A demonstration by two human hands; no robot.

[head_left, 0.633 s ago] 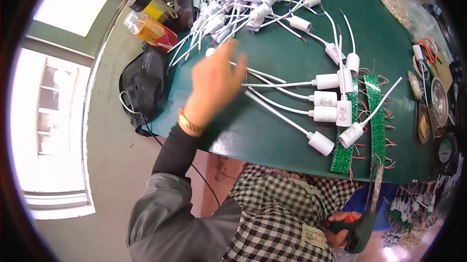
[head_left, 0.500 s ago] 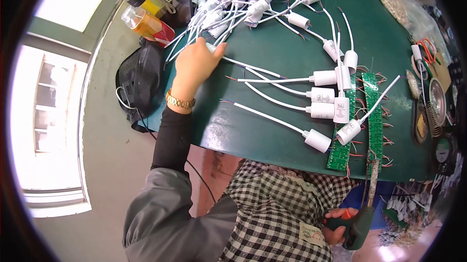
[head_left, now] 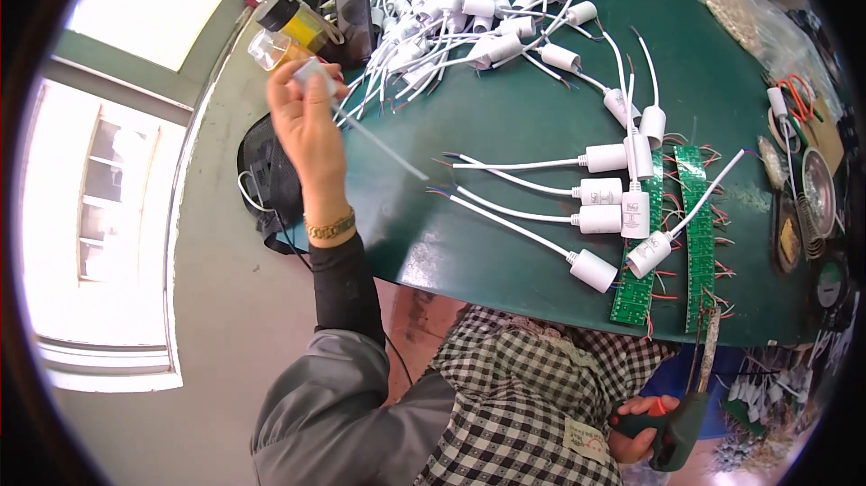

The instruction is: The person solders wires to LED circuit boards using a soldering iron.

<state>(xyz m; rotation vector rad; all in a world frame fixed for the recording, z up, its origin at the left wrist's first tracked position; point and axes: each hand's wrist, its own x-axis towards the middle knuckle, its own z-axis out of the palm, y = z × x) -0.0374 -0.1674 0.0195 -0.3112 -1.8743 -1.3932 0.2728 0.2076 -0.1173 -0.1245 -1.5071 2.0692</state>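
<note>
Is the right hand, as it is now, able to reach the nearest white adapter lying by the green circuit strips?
Probably not at once. The right hand is below the table edge, closed around a dark green tool, so it is occupied. The nearest white adapter lies uncovered near the green table edge, with nothing blocking it.

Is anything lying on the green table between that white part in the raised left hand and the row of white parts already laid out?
Nothing visible: the green table is bare between the left hand and the row.
</note>
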